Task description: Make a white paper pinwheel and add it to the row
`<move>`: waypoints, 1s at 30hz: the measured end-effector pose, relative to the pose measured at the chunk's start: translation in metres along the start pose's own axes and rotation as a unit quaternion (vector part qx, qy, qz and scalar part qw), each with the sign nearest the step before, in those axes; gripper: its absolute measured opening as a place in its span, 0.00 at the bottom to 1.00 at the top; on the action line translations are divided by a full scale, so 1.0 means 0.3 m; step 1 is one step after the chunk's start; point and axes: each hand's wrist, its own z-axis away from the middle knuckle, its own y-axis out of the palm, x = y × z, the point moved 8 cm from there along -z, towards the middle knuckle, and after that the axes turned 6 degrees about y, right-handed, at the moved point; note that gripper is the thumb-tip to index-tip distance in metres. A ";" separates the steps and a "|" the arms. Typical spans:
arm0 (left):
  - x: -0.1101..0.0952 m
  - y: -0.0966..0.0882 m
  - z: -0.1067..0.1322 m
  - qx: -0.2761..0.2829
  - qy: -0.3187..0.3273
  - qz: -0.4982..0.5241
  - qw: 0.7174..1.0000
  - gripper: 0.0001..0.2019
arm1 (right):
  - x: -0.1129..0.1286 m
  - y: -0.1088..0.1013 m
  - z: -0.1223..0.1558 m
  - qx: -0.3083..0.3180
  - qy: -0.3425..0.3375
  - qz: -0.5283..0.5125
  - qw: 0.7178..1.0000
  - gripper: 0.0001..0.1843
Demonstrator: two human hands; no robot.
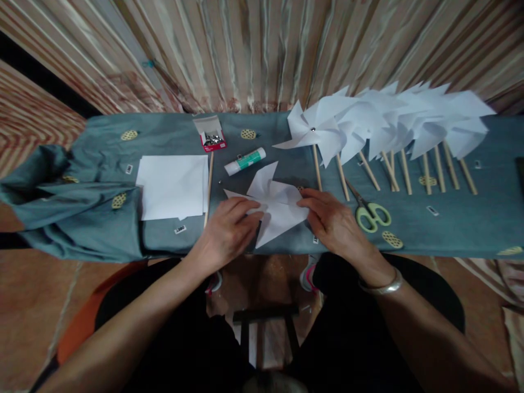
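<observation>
A white paper pinwheel (pixel 276 210) with folded blades lies at the near edge of the cloth, between my two hands. My left hand (pixel 231 229) grips its left side, fingers curled near the centre. The fingers of my right hand (pixel 329 218), which has a silver bangle at the wrist, pinch its right edge. Just beyond it lie a glue stick (pixel 245 161) and a tiny metal pin (pixel 220 182). To the left, a wooden stick (pixel 208 188) rests along a stack of white paper squares (pixel 174 188). Green-handled scissors (pixel 370 215) lie right of my right hand.
A small open red box (pixel 213 141) of metal pins stands toward the back. Several finished pinwheels (pixel 352 120) on wooden sticks overlap along the back right. The grey-green cloth (pixel 262 245) is bunched at the left end. A striped curtain (pixel 254 54) hangs behind the table.
</observation>
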 end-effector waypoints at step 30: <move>-0.098 0.068 0.016 0.022 0.005 0.064 0.998 0.09 | 0.006 -0.019 0.020 0.061 -0.016 -0.089 0.994 0.22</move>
